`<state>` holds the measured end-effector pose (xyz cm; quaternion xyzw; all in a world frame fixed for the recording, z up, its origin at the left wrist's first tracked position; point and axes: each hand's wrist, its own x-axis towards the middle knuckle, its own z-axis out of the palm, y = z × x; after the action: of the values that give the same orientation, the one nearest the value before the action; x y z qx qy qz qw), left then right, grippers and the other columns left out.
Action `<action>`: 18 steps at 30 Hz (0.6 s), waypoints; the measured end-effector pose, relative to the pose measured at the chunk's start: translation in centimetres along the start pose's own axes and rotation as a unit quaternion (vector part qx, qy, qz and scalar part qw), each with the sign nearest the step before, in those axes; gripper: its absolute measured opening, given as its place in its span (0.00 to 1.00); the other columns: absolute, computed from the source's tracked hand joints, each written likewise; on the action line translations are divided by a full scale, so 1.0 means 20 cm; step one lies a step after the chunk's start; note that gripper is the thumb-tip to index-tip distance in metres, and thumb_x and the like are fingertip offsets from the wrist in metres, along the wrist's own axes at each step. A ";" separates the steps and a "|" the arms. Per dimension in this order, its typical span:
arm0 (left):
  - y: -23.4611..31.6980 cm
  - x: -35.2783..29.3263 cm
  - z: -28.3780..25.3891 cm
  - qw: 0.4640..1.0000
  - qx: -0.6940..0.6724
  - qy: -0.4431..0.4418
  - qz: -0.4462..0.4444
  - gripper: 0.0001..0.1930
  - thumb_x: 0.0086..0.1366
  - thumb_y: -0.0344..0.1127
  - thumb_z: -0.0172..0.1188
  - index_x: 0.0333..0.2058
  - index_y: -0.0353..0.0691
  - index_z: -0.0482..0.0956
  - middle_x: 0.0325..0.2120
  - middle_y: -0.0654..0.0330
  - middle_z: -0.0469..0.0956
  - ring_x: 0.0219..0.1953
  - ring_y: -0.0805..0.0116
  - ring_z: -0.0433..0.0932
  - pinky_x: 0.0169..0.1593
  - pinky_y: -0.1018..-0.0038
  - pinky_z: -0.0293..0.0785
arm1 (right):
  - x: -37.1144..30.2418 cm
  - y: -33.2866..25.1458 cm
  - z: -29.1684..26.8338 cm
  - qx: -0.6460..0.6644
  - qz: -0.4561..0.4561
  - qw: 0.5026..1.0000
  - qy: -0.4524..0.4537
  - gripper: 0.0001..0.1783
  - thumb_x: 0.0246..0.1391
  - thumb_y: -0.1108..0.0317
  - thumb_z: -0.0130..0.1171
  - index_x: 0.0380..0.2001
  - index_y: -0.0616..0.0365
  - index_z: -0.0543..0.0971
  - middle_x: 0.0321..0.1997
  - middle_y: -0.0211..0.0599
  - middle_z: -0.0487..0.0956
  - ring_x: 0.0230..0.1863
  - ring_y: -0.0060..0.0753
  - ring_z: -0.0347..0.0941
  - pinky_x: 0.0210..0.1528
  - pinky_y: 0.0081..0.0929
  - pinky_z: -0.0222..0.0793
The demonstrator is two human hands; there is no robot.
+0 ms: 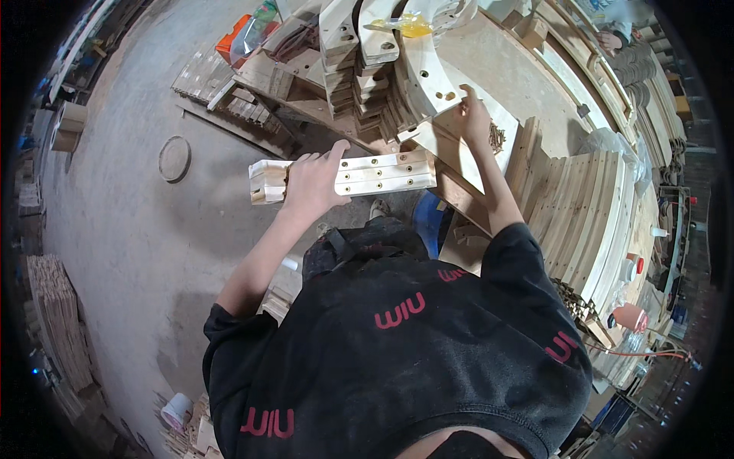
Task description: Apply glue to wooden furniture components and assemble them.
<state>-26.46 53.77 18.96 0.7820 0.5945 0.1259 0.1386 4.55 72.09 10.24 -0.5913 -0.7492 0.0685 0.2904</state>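
Observation:
My left hand [313, 182] is wrapped around a bundle of pale wooden bars [382, 174], lying crosswise in front of my body. Rows of round holes run along the bars' upper faces, several with a brass-coloured rim. My right hand [475, 121] is over a pale board [451, 149] on the bench, its fingers bent; whatever they hold, if anything, is too small to make out. Close by that hand lies a heap of small brownish pieces [497, 139]. Just beyond stand stacks of curved wooden parts [424, 73] with drilled holes.
A yellow-handled tool [413, 25] rests on the curved stacks. To the right stands a long row of wooden slats [581, 214]. A blue bin [430, 222] is below the bench. A round disc [175, 159] lies on the floor at left. Another person's hand [609, 40] shows at far right.

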 end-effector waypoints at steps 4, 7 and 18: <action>0.00 -0.01 -0.01 1.000 0.000 -0.004 -0.031 0.42 0.30 0.39 0.76 0.47 0.43 0.62 0.28 0.56 0.77 0.32 0.57 0.77 0.39 0.67 0.70 | -0.04 -0.28 -0.30 0.261 0.109 0.954 0.097 0.25 0.48 0.78 0.58 0.51 0.59 0.65 0.31 0.35 0.77 0.32 0.23 0.76 0.32 0.19 0.72; -0.01 0.00 0.01 0.999 0.000 -0.017 -0.034 0.43 0.30 0.39 0.76 0.47 0.43 0.62 0.29 0.55 0.78 0.33 0.57 0.77 0.40 0.67 0.70 | -0.09 -0.50 -0.55 0.426 0.013 0.899 0.103 0.23 0.48 0.80 0.59 0.49 0.58 0.68 0.38 0.34 0.76 0.35 0.19 0.75 0.35 0.16 0.71; 0.07 0.04 0.00 1.000 -0.007 -0.004 0.022 0.40 0.32 0.40 0.75 0.46 0.42 0.62 0.28 0.54 0.78 0.33 0.55 0.78 0.40 0.68 0.71 | -0.28 -0.96 -0.37 0.232 -0.266 0.887 -0.299 0.17 0.39 0.79 0.60 0.38 0.61 0.75 0.33 0.45 0.77 0.35 0.46 0.75 0.39 0.33 0.71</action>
<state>-25.06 54.10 19.58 0.7947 0.5754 0.1294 0.1436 -7.12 59.49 22.80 -0.2372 -0.8925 0.3341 0.1884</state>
